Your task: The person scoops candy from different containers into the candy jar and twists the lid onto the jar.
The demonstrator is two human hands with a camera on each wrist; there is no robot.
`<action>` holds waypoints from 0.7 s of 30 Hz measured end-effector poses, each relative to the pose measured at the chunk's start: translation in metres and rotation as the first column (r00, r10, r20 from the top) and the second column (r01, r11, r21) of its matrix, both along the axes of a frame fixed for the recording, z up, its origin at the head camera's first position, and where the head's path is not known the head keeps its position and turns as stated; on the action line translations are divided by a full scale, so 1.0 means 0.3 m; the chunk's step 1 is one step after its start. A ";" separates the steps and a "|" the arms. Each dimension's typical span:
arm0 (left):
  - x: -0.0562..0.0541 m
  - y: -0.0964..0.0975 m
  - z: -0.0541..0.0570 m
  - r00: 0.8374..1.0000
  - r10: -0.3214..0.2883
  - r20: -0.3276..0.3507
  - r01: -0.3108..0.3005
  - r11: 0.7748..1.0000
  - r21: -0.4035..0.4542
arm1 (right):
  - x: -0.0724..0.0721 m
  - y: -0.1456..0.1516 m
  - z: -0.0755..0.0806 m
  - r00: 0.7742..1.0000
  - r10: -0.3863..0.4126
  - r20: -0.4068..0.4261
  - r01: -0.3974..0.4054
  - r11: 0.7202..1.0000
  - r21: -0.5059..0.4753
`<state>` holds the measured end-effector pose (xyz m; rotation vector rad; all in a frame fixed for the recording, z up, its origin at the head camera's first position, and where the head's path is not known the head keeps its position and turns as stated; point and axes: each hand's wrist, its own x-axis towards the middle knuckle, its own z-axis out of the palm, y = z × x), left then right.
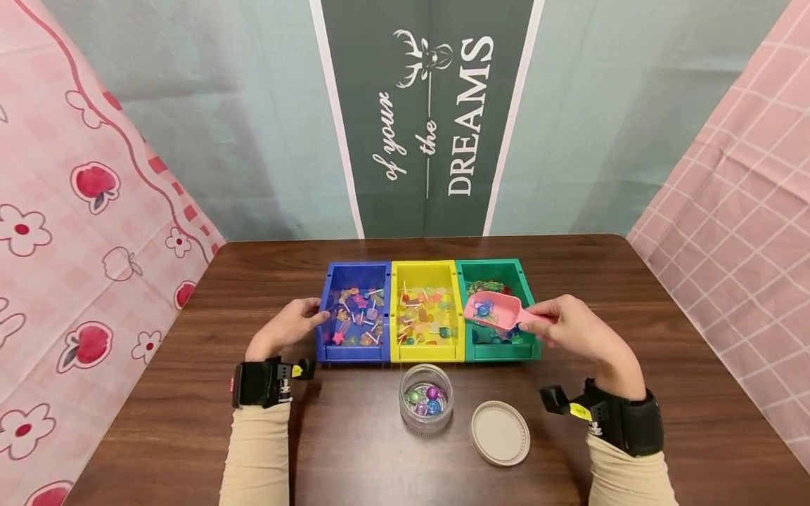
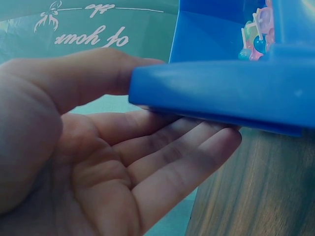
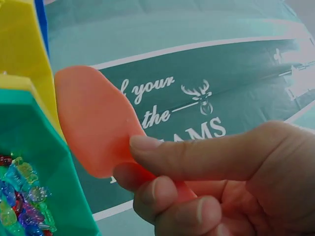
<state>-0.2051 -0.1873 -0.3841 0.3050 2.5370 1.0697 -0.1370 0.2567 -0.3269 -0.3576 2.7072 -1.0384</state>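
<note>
My right hand [image 1: 579,327] grips the handle of a pink scoop [image 1: 508,310]. A few blue and purplish wrapped-candy-like pieces [image 1: 484,309] lie in the scoop's bowl, which is over the green bin [image 1: 528,284]. From the right wrist view, the underside of the scoop [image 3: 93,118] shows, with thumb and fingers around its handle. My left hand [image 1: 292,325] holds the left wall of the blue bin [image 1: 323,299]. In the left wrist view, the thumb is on one side of the blue rim [image 2: 221,93] and the fingers are beneath it.
A yellow bin [image 1: 424,274] with small lollipop and candy shapes stands between the blue and green bins. In front sits a clear jar [image 1: 426,425] with several shiny coloured pieces. Its round whitish lid [image 1: 500,433] lies to the right on the wooden table [image 1: 354,450].
</note>
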 end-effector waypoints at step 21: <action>-0.013 -0.005 -0.010 1.000 -0.008 -0.028 0.008 1.000 -0.006 | 0.017 -0.018 0.018 0.967 0.253 0.034 -0.249 0.965 -0.077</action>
